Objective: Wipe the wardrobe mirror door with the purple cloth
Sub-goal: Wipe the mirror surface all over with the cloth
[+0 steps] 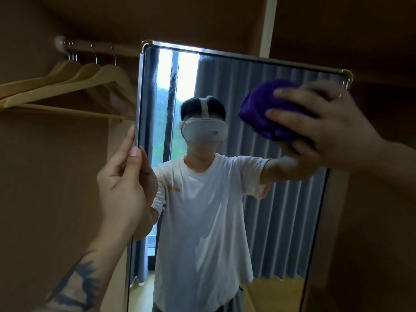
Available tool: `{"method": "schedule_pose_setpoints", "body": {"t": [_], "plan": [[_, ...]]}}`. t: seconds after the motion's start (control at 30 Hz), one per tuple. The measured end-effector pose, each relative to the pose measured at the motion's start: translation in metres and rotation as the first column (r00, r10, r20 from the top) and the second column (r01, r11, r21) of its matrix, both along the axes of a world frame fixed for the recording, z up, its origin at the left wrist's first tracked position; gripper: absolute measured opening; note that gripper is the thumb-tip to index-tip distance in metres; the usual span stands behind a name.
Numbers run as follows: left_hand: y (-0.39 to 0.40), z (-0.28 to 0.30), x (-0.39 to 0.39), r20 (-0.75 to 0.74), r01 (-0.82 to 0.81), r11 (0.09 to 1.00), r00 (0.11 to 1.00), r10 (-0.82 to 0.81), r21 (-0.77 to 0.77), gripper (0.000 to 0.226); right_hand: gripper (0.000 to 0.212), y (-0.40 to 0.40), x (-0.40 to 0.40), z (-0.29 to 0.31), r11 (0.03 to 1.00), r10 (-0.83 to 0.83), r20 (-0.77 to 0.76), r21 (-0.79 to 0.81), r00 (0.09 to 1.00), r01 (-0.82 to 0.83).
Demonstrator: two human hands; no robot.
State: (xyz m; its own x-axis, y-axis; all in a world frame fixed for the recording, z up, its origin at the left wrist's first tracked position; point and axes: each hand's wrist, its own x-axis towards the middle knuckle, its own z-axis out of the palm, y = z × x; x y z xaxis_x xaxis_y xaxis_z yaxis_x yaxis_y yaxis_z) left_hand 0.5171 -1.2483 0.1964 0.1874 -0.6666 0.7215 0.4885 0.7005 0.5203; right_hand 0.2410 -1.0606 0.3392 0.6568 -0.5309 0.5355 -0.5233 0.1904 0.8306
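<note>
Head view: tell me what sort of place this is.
Probably a bedroom wardrobe, perhaps in a hotel: wooden hangers on a rail, a framed mirror door, and curtains with a window reflected in it.

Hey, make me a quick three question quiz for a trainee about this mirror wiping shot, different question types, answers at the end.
1. True or false: the right hand holds the purple cloth against the upper right part of the mirror door.
2. Multiple choice: what is the left hand doing? A) hanging idle B) gripping the mirror door's left edge C) lifting a wooden hanger
3. Fill in: the wooden hangers hang on a rail to the ____ of the mirror door.

Key: 1 true; 2 B; 3 left
</note>
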Motion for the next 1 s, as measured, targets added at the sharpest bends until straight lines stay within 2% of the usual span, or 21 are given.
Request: {"method": "schedule_pose_setpoints", "body": {"t": [0.1,0.17,0.23,0.3,0.33,0.37,0.47,0.53,0.6,0.7,0.8,0.83,0.93,0.97,1.0], "plan": [[0.0,-0.001,0.002,0.0,-0.012,1.0,1.0,0.012,0.0,0.039,0.054,0.003,-0.008,-0.026,0.98,0.003,-0.229,0.194,0.974,0.043],[0.0,-0.001,0.003,0.009,-0.026,1.0,1.0,0.026,-0.008,0.039,0.051,0.01,-0.01,-0.019,0.966,0.017,-0.296,0.251,0.955,0.061],[-0.001,-0.002,0.003,0.016,-0.041,0.999,0.999,0.041,-0.017,0.039,0.045,0.014,-0.012,-0.002,0.985,-0.001,-0.211,0.171,0.977,0.038],[-0.002,-0.002,0.003,0.023,-0.058,0.998,0.998,0.059,-0.019,0.038,0.056,0.018,-0.009,0.011,1.0,0.004,0.008,0.029,1.0,-0.005],[-0.003,-0.003,0.003,0.022,-0.071,0.997,0.997,0.072,-0.02,0.037,0.059,0.017,-0.008,0.01,1.0,0.019,0.079,-0.017,0.997,-0.018],[-0.003,-0.003,0.003,0.017,-0.079,0.997,0.997,0.08,-0.023,0.037,0.06,0.014,-0.008,0.003,0.999,0.028,0.083,-0.027,0.996,-0.025],[-0.006,-0.003,0.001,0.006,-0.091,0.995,0.996,0.091,-0.032,0.035,0.055,0.007,-0.013,-0.024,0.987,0.013,-0.173,0.163,0.985,0.016],[-0.007,-0.004,0.001,0.008,-0.095,0.995,0.995,0.095,-0.032,0.035,0.048,0.01,-0.011,-0.017,0.961,0.017,-0.297,0.27,0.955,0.067],[-0.007,-0.004,0.001,0.006,-0.098,0.995,0.995,0.098,-0.03,0.036,0.048,0.011,-0.008,0.004,0.983,0.0,-0.211,0.18,0.977,0.038],[-0.007,-0.004,0.001,0.002,-0.094,0.995,0.996,0.094,-0.028,0.037,0.062,0.014,-0.003,0.029,0.998,-0.019,0.093,-0.051,0.995,0.023],[-0.004,-0.005,0.0,0.013,-0.098,0.995,0.995,0.098,-0.035,0.038,0.064,0.007,0.001,0.016,0.995,-0.006,0.18,-0.098,0.984,0.024],[-0.003,-0.005,0.0,0.01,-0.098,0.995,0.995,0.098,-0.032,0.039,0.063,0.003,0.0,0.003,0.998,0.007,0.133,-0.065,0.991,0.002],[-0.005,-0.005,0.0,0.022,-0.116,0.993,0.993,0.117,-0.038,0.038,0.063,0.002,-0.004,-0.024,0.979,0.002,-0.243,0.2,0.97,0.048],[-0.007,-0.005,0.0,0.024,-0.125,0.991,0.992,0.126,-0.038,0.037,0.068,0.004,-0.005,-0.022,0.964,0.004,-0.305,0.254,0.952,0.078],[-0.01,-0.006,0.0,0.017,-0.121,0.992,0.992,0.121,-0.032,0.036,0.069,0.005,-0.005,-0.018,0.964,0.011,-0.293,0.257,0.956,0.068]]}}
